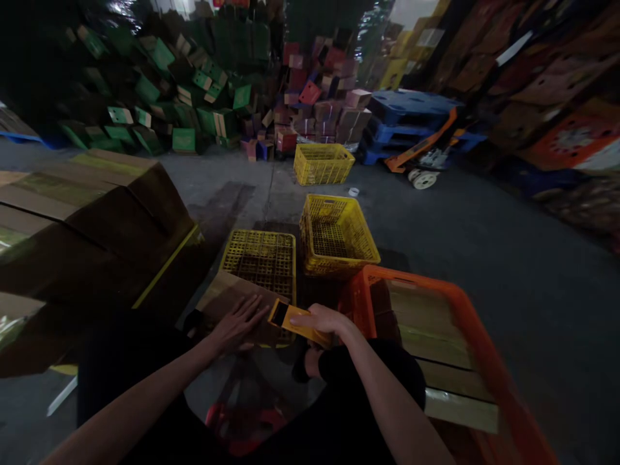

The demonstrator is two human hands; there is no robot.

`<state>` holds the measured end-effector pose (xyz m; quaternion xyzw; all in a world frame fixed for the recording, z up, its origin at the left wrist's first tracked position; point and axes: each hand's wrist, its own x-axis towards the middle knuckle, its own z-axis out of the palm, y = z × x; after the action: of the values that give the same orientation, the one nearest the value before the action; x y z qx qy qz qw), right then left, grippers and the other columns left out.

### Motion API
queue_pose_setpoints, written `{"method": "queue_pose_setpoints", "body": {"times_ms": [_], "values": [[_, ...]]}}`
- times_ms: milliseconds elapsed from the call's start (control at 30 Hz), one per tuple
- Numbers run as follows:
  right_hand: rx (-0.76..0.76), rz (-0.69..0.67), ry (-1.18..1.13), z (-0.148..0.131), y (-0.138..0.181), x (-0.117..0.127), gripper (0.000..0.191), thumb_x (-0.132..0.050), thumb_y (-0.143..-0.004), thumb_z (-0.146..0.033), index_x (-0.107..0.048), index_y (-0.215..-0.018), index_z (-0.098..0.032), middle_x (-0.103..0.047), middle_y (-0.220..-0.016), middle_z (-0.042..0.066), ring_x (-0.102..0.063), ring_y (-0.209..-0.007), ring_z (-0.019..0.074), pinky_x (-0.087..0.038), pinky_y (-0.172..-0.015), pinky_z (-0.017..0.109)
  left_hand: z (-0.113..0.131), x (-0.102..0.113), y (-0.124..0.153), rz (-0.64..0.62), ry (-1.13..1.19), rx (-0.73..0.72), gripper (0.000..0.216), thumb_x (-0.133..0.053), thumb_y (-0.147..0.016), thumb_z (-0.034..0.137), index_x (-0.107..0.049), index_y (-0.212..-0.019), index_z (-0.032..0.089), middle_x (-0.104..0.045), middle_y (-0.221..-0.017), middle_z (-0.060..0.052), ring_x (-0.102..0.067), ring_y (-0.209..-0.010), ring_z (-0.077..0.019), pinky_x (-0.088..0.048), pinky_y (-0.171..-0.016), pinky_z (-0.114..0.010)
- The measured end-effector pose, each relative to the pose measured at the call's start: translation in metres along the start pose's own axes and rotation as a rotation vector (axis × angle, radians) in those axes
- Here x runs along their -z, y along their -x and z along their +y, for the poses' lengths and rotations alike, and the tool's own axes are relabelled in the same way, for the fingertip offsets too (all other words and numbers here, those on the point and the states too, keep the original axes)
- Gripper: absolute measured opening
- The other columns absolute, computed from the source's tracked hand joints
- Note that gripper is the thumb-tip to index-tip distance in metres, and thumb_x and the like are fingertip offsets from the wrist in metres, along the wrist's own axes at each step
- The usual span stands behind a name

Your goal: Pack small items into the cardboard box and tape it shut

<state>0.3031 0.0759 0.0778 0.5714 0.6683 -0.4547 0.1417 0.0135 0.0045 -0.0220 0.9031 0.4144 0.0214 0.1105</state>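
Note:
My left hand (242, 323) lies with its fingers stretched out on a brown cardboard box (227, 294), pressing against its surface. The box rests at a slant over the near part of a yellow plastic crate (261, 248) with a grid surface. In my right hand (320, 320) is a yellow-orange hand tool (281, 313) with a dark front end, my fingers wrapped round its body. The tool's front touches or hovers just by the box's right end; I cannot tell which. Its exact kind is unclear in the dim light.
An open yellow crate (341, 232) stands ahead, another yellow crate (323, 165) farther off. Flat cartons fill an orange bin (416, 278) at right. Taped cartons (92, 206) are stacked at left. Blue pallets (411, 106) and a pallet jack (423, 152) stand behind.

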Motion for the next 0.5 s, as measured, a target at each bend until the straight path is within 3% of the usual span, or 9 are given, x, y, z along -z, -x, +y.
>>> {"method": "queue_pose_setpoints", "body": {"times_ms": [233,500], "values": [[0.010,0.001,0.037,-0.001,0.000,0.000,0.054,-0.064,-0.080,-0.064,-0.072,-0.077,-0.011,-0.067,-0.073,0.005,-0.059,-0.065,0.0159,-0.033,-0.052,0.023,0.013,-0.006,-0.005,0.027,0.028,-0.038,0.116,-0.066,-0.070,0.025,0.008,-0.159,0.014,-0.003,-0.167,-0.013,-0.003,-0.153,-0.0291,-0.006,-0.122,-0.045],[-0.001,-0.042,-0.072,0.015,0.007,0.000,0.057,-0.062,-0.078,-0.069,-0.071,-0.077,-0.013,-0.068,-0.070,0.006,-0.058,-0.060,0.0157,-0.034,-0.050,0.023,0.004,-0.011,-0.007,0.015,0.049,-0.062,0.109,-0.063,-0.080,0.038,0.009,-0.159,0.016,-0.007,-0.166,-0.015,-0.006,-0.153,-0.0304,-0.010,-0.121,-0.047]]}}
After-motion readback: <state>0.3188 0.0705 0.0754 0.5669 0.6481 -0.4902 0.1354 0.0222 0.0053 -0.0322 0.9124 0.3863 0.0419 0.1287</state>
